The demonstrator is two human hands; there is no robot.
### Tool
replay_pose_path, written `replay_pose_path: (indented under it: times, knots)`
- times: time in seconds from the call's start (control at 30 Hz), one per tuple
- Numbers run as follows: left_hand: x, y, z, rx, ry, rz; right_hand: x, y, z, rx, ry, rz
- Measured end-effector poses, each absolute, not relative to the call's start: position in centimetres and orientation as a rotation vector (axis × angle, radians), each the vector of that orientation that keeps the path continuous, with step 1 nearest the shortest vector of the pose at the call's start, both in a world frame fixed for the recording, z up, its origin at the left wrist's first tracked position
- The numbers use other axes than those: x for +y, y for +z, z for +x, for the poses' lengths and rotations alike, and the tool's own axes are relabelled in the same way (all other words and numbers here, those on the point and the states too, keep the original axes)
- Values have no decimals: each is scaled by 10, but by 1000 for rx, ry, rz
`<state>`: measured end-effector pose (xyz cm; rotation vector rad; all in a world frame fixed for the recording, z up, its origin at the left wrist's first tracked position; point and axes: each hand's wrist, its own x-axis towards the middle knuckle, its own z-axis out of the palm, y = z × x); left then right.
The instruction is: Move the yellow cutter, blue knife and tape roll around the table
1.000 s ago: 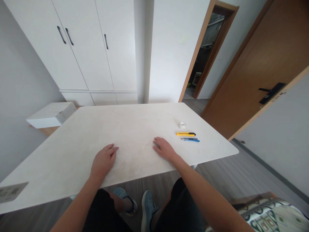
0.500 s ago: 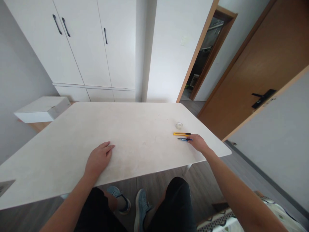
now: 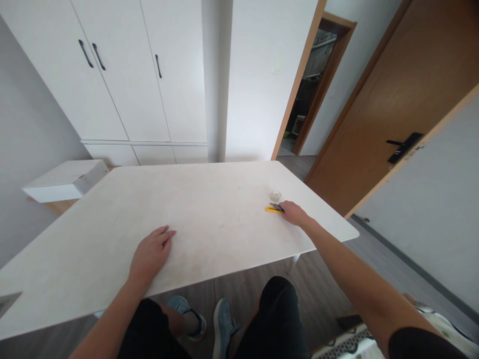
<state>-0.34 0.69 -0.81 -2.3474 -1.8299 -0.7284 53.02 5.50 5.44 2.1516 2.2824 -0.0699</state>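
Note:
My left hand [image 3: 152,250] lies flat on the white table [image 3: 209,214], fingers stretched out and holding nothing. At the table's right side, my right hand [image 3: 293,212] is closed on a pen [image 3: 276,206], whose tip sticks out leftward from the fingers. Just under the pen lies a yellow utility knife [image 3: 270,209]; its dark end is partly covered by the pen and fingers, and whether the fingers also touch it I cannot tell. A roll of clear tape [image 3: 276,195] rests slightly beyond the pen.
A white box [image 3: 52,180] stands off the table's far left corner. White cabinets [image 3: 130,89] rise behind the table, and a brown door [image 3: 389,94] is at the right. Patterned fabric [image 3: 352,344] lies low at the right, near my right arm.
My right hand has moved the pen away from me, from the near side of the utility knife to over it. My left hand stays in place on the table. The camera view has shifted slightly.

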Motion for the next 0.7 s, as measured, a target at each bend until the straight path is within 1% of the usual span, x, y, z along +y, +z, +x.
replay_pose_path:
  times: [0.13,0.23,0.4,0.53,0.7]
  knots:
    - [7,-10,-4,-1835,-721,-2353,51,53,524,2177,-32,2234]
    - [8,-9,-4,-1835,-729,-2362,46,50,522,2174,-66,2348]
    - [7,-7,-1,-1850,-770,-2352,49,46,523,1918,-214,2778]
    - [6,-6,0,-1860,-787,-2351,69,54,526,1850,-180,3027]
    - [5,-4,2,-1863,-801,-2357,103,70,525,1840,-193,3039]
